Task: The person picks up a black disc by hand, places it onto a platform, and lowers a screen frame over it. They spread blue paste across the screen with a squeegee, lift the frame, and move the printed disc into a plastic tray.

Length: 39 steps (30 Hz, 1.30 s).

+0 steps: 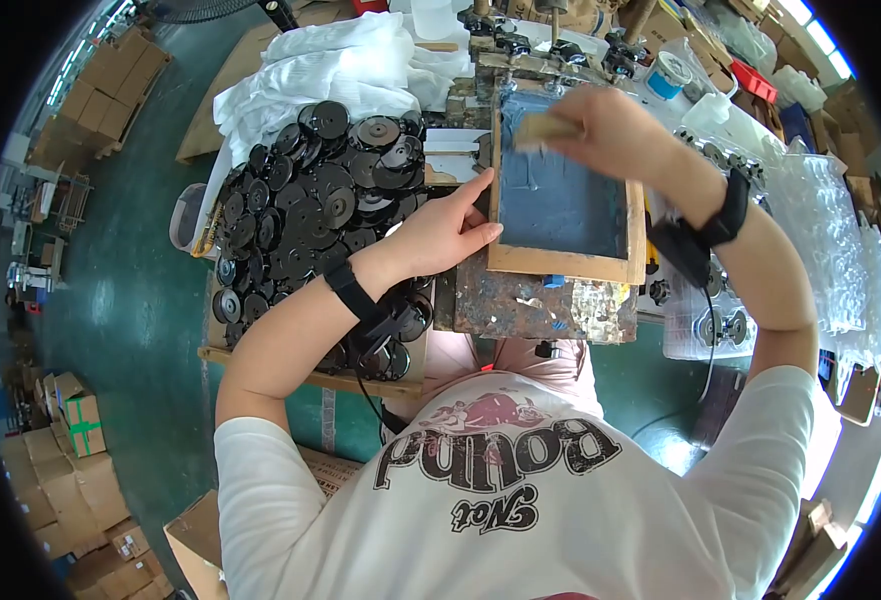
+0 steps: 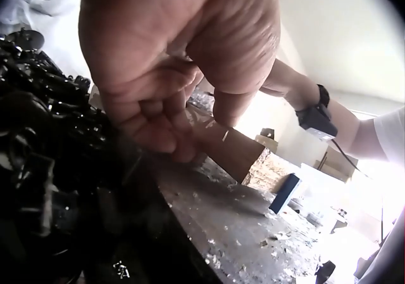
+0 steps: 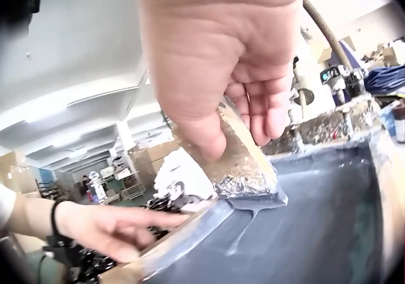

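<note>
My right hand (image 1: 605, 130) grips the wooden handle of a squeegee (image 1: 542, 130) over the far left part of a printing screen. In the right wrist view the squeegee (image 3: 243, 164) stands tilted, thumb on one face, its blade wet with grey-blue ink (image 3: 304, 201) and a strand of ink trailing from it. The screen's wooden frame (image 1: 560, 263) surrounds the ink-coated mesh (image 1: 570, 215). At the frame's left side, my left hand (image 1: 435, 235) holds the edge, thumb near the front corner, index finger stretched along the side and the other fingers curled lower down.
A heap of shiny black round parts (image 1: 310, 205) fills the left side, beside white cloth (image 1: 335, 65). Clamps (image 1: 565, 50) stand behind the screen. The paint-spotted board (image 1: 520, 310) lies under it. Clear plastic trays (image 1: 825, 240) and a white-and-blue tub (image 1: 668, 75) are at right.
</note>
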Motion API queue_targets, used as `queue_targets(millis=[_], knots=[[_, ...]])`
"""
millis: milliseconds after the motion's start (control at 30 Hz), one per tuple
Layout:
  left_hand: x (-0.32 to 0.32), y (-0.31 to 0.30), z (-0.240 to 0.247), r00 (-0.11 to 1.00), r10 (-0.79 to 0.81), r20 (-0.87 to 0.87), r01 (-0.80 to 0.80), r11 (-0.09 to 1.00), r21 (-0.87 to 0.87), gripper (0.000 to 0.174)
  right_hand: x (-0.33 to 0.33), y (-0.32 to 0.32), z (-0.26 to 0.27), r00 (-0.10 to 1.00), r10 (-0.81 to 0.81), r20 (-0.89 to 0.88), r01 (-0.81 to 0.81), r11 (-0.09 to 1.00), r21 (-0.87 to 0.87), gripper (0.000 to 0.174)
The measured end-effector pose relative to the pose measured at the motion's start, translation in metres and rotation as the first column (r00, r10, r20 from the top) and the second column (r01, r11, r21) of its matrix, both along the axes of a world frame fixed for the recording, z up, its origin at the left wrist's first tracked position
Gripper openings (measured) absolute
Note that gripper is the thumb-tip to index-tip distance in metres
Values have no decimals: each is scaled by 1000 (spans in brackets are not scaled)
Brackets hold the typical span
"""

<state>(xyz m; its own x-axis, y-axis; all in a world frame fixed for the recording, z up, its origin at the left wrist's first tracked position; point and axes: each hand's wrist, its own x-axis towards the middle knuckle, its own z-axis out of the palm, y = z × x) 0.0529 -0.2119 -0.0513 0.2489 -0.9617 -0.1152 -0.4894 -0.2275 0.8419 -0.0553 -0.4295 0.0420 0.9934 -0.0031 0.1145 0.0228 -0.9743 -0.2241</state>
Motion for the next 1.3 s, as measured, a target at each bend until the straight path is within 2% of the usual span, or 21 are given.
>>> queue_targets(millis=[67,133,200,233,267,300,333,367,467,533,600,667,733,767,800,833,967,1000,1067,1200,1300], knots=[[-1,2,8,1000,-5,-22,4,999,-40,65,13,-18,2,997,-59,40,60,998,-29,30],[1,3,21,1000,-6,-27,5,998,-58,63,14,-48,4,963,-237,127,213,960,179,37],[5,2,39,994,-75,-82,60,984,-165,58,9,-97,5,945,-266,188,222,948,228,41],[5,2,48,988,-113,-108,87,972,-220,55,2,-122,4,945,-267,188,222,948,229,41],[5,0,58,987,-116,-110,90,971,-220,55,-7,-147,2,935,-334,116,281,902,328,38],[3,-2,68,980,-135,-148,76,935,-347,53,-17,-162,1,918,-394,37,344,841,418,36],[2,-4,77,970,-160,-184,56,882,-468,51,-27,-166,-2,915,-401,35,352,839,416,36],[1,-7,83,958,-189,-217,29,814,-580,49,-40,-167,-9,915,-403,-9,381,857,348,35],[5,-8,92,956,-186,-229,16,808,-589,46,-65,-154,-35,905,-416,-95,426,881,205,33],[13,-7,92,956,-179,-232,9,809,-587,45,-61,-128,-57,904,-397,-159,373,913,-165,34],[30,-9,83,995,-57,-76,14,879,-477,44,-43,-91,-62,862,-355,-361,447,868,214,40],[53,-12,68,1000,-5,14,11,911,-412,44,-16,-55,-65,918,-250,-307,271,962,28,45],[80,-16,44,923,104,370,-34,981,-192,50,9,-16,-56,920,-241,-311,263,964,31,45],[91,-17,32,922,101,374,-30,981,-190,50,24,-8,-77,964,-209,-165,215,976,23,47],[101,-17,20,827,56,560,26,990,-137,53,38,-2,-98,985,-170,-16,170,985,7,48],[107,-15,12,694,4,720,72,995,-74,56,47,9,-94,985,-173,-11,173,985,10,48],[119,-7,-9,593,-90,800,176,984,-21,54,64,29,-77,981,-152,-123,171,973,158,44],[118,-6,-4,592,-98,800,189,982,-20,54,65,28,-75,974,-144,-175,178,964,196,42],[113,-2,8,626,-182,758,141,983,119,53,67,25,-75,961,-153,-230,207,951,231,41],[106,-1,23,642,-238,729,99,969,228,48,56,6,-78,960,-204,-193,230,966,119,37],[117,-2,20,660,-252,708,112,965,238,42,18,-15,-76,987,-154,49,138,962,233,36]])
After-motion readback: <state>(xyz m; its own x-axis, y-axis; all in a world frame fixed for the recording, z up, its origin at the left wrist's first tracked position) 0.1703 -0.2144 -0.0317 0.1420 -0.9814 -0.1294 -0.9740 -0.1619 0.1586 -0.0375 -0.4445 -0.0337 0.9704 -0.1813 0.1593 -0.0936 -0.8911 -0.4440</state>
